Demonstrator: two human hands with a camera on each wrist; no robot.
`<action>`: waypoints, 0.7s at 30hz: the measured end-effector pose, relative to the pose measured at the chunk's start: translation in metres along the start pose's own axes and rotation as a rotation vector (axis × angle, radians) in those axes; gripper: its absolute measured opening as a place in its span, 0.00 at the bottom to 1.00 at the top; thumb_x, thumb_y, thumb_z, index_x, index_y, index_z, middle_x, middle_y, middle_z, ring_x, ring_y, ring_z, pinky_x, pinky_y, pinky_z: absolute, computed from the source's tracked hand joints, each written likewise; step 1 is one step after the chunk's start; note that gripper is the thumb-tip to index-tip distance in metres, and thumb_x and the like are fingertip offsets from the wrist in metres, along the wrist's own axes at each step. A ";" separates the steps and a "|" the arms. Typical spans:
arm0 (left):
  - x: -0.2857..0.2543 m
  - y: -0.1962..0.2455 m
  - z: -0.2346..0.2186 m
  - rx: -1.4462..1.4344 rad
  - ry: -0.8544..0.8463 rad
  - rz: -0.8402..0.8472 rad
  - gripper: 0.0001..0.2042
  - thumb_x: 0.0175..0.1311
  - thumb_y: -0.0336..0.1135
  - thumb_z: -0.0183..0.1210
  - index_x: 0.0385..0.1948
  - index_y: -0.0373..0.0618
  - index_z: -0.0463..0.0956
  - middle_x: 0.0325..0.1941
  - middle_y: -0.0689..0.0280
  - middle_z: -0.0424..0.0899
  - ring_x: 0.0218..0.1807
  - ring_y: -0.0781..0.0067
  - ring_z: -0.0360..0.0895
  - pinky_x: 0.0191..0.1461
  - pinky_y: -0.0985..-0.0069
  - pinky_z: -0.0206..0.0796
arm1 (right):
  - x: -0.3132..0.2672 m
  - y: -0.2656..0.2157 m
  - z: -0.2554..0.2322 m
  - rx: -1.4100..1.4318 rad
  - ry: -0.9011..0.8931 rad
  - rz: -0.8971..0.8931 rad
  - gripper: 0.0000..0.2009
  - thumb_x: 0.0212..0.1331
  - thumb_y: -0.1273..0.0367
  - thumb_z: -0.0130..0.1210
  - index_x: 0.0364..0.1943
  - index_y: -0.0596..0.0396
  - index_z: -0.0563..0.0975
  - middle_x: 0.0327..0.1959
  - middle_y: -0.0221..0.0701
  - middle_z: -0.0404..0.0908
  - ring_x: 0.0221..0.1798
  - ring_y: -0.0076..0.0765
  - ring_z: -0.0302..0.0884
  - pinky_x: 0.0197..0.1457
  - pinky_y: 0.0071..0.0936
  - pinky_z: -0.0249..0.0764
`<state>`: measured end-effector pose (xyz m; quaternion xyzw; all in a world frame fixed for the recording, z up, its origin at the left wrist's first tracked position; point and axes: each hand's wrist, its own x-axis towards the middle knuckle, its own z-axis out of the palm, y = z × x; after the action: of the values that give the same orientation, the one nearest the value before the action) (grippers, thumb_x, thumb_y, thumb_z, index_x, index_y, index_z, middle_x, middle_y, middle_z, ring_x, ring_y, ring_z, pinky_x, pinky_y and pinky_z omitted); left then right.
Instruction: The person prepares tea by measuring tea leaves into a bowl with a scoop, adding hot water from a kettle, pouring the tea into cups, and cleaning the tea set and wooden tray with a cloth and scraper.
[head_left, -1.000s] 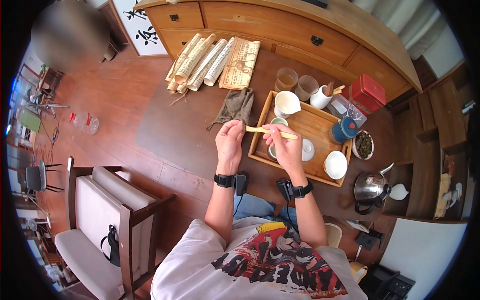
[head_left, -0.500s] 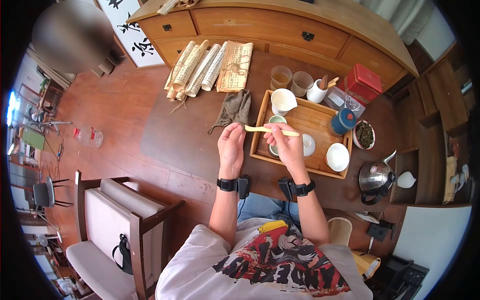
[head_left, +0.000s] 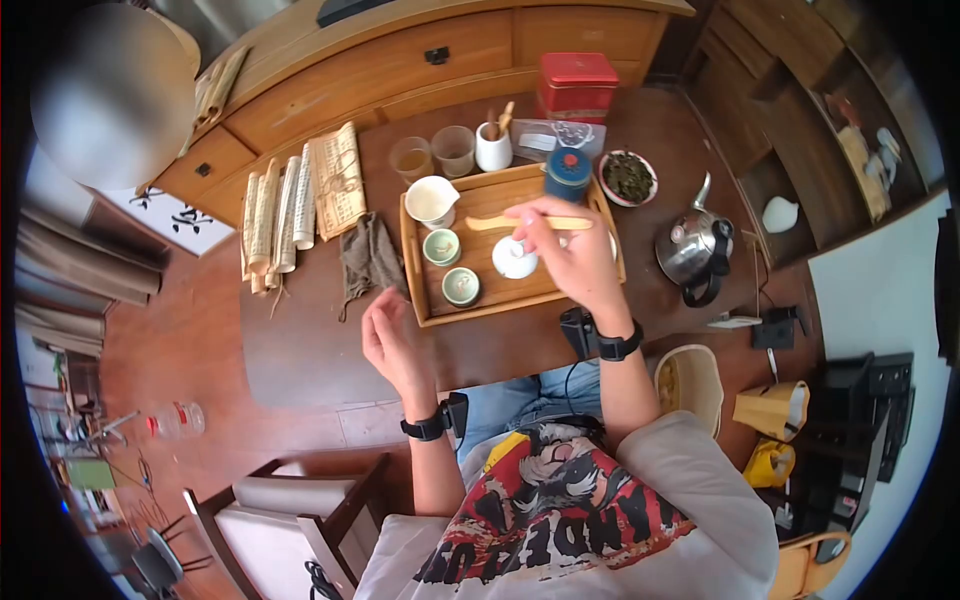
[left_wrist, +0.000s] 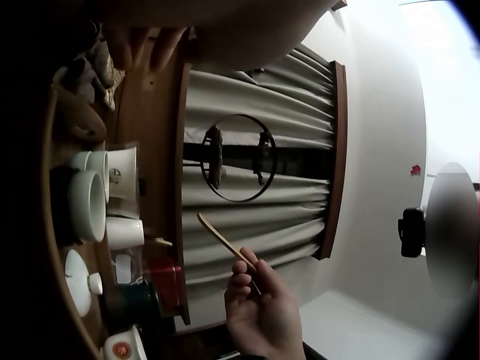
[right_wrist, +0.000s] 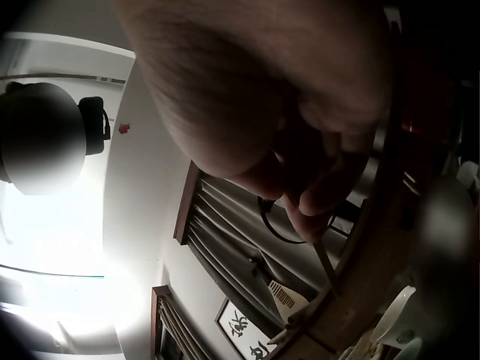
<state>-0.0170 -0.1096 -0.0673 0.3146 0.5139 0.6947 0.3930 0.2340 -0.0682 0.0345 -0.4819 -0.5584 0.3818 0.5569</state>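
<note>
In the head view the right hand (head_left: 575,262) pinches a pale yellow wooden stick (head_left: 485,223) with a curved tip, above a wooden tray (head_left: 500,303). The left wrist view also shows the stick (left_wrist: 217,235) in the right hand (left_wrist: 262,307). Fingers loosely curled around nothing visible, the left hand (head_left: 395,345) is at the tray's near left, just below a grey-brown cloth (head_left: 370,262). On the tray are a white pitcher (head_left: 432,200), two green cups (head_left: 461,287), a white lid (head_left: 510,262) and a blue canister (head_left: 567,175). The right hand partly covers something white beside the lid.
Paper scrolls (head_left: 302,200) lie at the table's left. Behind the tray are two glasses (head_left: 453,150), a white tool holder (head_left: 493,150) and a red tin (head_left: 578,85). A bowl of dark leaves (head_left: 629,178) and a steel kettle (head_left: 688,247) stand at the right.
The head view has turned to the right. The hands have moved apart: the right hand carries the stick over the tray, and its tip is away from the left fingers.
</note>
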 end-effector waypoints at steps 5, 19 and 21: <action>-0.040 0.003 0.084 0.215 -0.522 -0.083 0.09 0.81 0.28 0.63 0.54 0.33 0.85 0.56 0.58 0.91 0.57 0.70 0.88 0.64 0.72 0.80 | -0.013 -0.005 -0.062 -0.147 0.153 -0.028 0.11 0.80 0.69 0.59 0.50 0.61 0.90 0.31 0.30 0.91 0.33 0.18 0.85 0.39 0.21 0.80; -0.069 -0.075 0.195 0.583 -0.729 0.259 0.59 0.45 0.29 0.85 0.82 0.31 0.56 0.70 0.40 0.79 0.72 0.38 0.79 0.75 0.53 0.74 | -0.068 0.026 -0.164 -0.236 0.211 0.059 0.11 0.81 0.69 0.58 0.50 0.61 0.90 0.31 0.29 0.90 0.30 0.18 0.83 0.36 0.20 0.78; -0.070 -0.067 0.199 0.599 -0.703 0.308 0.57 0.46 0.28 0.84 0.82 0.31 0.58 0.68 0.42 0.82 0.69 0.41 0.82 0.73 0.55 0.76 | -0.075 0.024 -0.169 -0.248 0.202 0.059 0.11 0.81 0.70 0.58 0.51 0.61 0.89 0.32 0.31 0.91 0.31 0.19 0.83 0.38 0.21 0.79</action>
<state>0.2002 -0.0669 -0.0794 0.7019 0.4748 0.4178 0.3275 0.3979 -0.1533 0.0072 -0.5991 -0.5280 0.2757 0.5351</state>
